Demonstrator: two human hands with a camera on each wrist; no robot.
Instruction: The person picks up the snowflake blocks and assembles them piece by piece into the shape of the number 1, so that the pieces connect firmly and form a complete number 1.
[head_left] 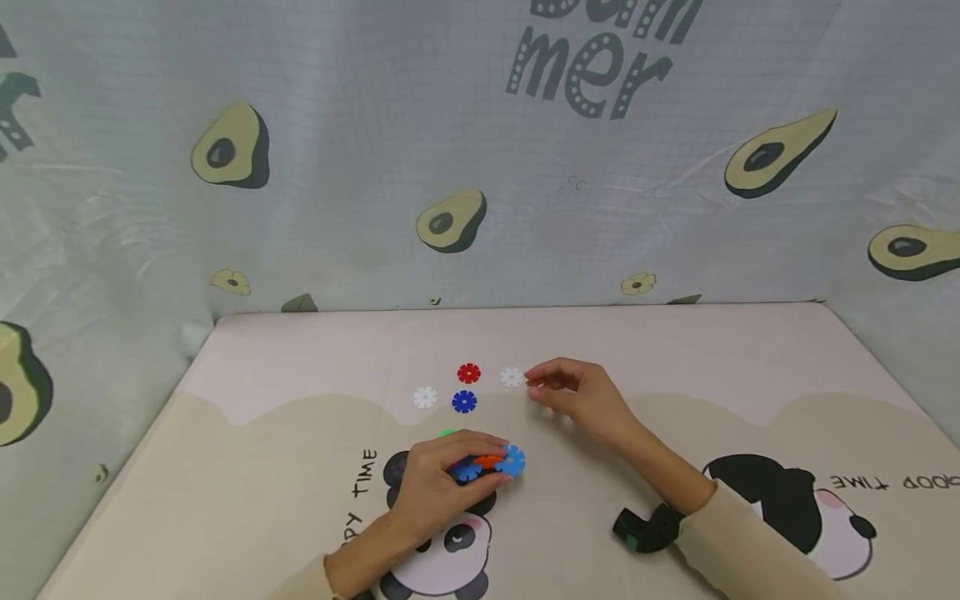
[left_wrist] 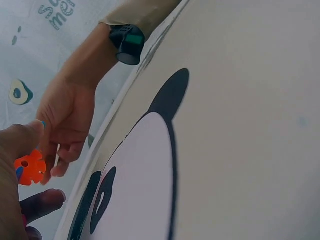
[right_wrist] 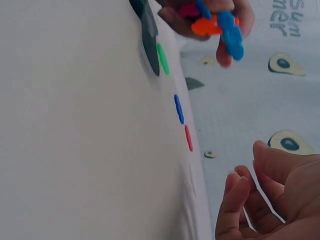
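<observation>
My left hand [head_left: 435, 479] grips a cluster of interlocked notched plastic discs above the printed panda. Light blue [head_left: 513, 461] and orange [right_wrist: 205, 26] discs show in it, with a bit of pink [right_wrist: 189, 9]; my fingers cover the rest. Further right, my right hand [head_left: 581, 396] is held low with its fingertips beside a white disc [head_left: 512, 377] on the table. Its thumb and fingers stand apart in the right wrist view, and no disc shows between them there. Near it lie a red disc [head_left: 468, 373], a blue disc [head_left: 464, 402] and another white disc [head_left: 424, 397].
A green disc [right_wrist: 163, 58] lies on the table, mostly hidden behind my left hand in the head view. Printed pandas and lettering mark the tablecloth [head_left: 247, 500]. A black wrist device [head_left: 647, 529] sits at my right sleeve. An avocado-print curtain [head_left: 337, 167] hangs behind the table.
</observation>
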